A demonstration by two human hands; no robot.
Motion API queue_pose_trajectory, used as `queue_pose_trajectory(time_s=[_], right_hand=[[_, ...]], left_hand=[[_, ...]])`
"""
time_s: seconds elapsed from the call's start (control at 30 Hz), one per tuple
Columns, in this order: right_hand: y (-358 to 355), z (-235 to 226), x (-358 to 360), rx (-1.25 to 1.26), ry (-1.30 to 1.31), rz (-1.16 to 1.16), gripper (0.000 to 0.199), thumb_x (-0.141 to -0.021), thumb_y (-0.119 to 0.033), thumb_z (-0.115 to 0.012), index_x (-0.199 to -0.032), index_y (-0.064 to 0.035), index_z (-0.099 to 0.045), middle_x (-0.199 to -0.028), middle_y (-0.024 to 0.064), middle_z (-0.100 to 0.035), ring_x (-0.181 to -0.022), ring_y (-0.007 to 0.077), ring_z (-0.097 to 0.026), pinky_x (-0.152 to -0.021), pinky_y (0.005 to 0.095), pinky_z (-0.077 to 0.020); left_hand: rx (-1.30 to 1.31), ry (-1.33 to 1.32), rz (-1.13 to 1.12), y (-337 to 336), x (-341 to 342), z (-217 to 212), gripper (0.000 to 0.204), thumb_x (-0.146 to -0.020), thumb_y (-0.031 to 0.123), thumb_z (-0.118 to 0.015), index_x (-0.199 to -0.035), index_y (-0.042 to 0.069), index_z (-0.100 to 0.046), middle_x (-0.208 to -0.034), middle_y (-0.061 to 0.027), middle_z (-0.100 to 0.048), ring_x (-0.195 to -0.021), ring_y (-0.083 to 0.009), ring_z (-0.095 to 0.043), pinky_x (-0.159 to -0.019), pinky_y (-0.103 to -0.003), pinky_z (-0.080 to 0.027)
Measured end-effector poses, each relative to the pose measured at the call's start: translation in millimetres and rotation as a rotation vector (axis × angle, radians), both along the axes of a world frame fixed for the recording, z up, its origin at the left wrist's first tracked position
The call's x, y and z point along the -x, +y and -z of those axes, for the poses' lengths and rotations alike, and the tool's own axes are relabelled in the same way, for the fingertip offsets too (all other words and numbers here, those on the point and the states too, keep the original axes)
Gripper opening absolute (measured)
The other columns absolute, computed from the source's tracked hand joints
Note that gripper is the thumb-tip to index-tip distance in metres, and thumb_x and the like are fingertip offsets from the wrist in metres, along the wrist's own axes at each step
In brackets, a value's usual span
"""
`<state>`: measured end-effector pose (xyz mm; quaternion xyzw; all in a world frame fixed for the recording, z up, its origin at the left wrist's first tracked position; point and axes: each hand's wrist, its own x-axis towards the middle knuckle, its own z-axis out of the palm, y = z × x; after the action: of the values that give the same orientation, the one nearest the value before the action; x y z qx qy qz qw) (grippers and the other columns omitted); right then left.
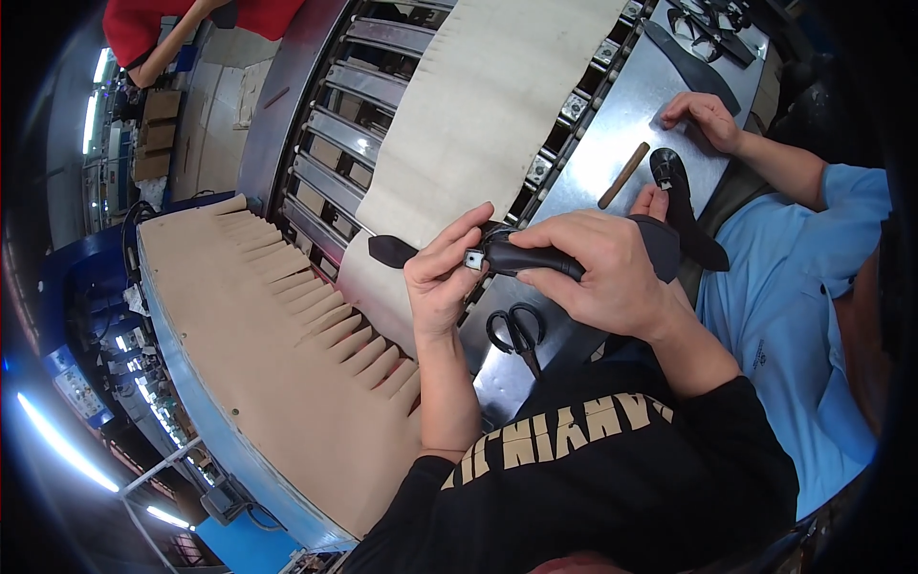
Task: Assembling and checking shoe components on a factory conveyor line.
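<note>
My left hand and my right hand together hold a black sandal strap above the metal bench. The left fingers pinch the small square metal buckle at the strap's end. My right hand wraps around the strap's thicker black part. A black pointed strap tip sticks out to the left past my left fingers.
Black scissors lie on the metal bench below my hands. Beside me a person in a light blue shirt presses a black sandal, with a brown stick close by. A conveyor with tan paper runs ahead.
</note>
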<state>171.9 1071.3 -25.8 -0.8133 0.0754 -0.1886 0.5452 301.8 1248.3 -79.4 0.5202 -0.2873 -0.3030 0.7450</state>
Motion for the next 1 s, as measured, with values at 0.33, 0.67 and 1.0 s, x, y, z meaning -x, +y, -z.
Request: queue_pose_trajectory(time_s=[0.33,0.67,1.0], right_hand=[[0,10,-1,0.034,0.006,0.037,0.03,-0.068,-0.005,-0.077,-0.096,-0.0019,-0.068,-0.084,0.0111,-0.068,-0.076,0.0253,-0.067,-0.067,0.0306,-0.0504],[-14,27,-4,0.041,0.026,0.11,0.024,-0.071,-0.009,-0.073,-0.094,-0.0036,-0.066,-0.081,0.012,-0.067,-0.072,0.0291,-0.065,-0.065,0.0351,-0.0506],[-39,75,-14,-0.316,0.141,0.273,0.021,-0.076,-0.012,-0.067,-0.094,-0.0024,-0.07,-0.074,0.0081,-0.069,-0.057,0.011,-0.059,-0.054,0.0252,-0.0454]], left_hand=[[-0.026,0.029,0.071,-4,-2,5,0.043,-0.072,-0.008,-0.064,-0.114,0.0,-0.066,-0.133,-0.0279,-0.05,-0.122,-0.0308,-0.053,-0.1,-0.034,-0.042],[-0.139,0.047,0.064,-32,-3,13,0.04,-0.074,-0.009,-0.06,-0.113,-0.001,-0.066,-0.136,-0.0245,-0.048,-0.124,-0.0277,-0.051,-0.101,-0.032,-0.04],[-0.318,0.255,0.156,-81,-14,23,0.044,-0.083,-0.005,-0.04,-0.125,-0.008,-0.054,-0.13,-0.0199,-0.053,-0.103,-0.0225,-0.064,-0.077,-0.028,-0.059]])
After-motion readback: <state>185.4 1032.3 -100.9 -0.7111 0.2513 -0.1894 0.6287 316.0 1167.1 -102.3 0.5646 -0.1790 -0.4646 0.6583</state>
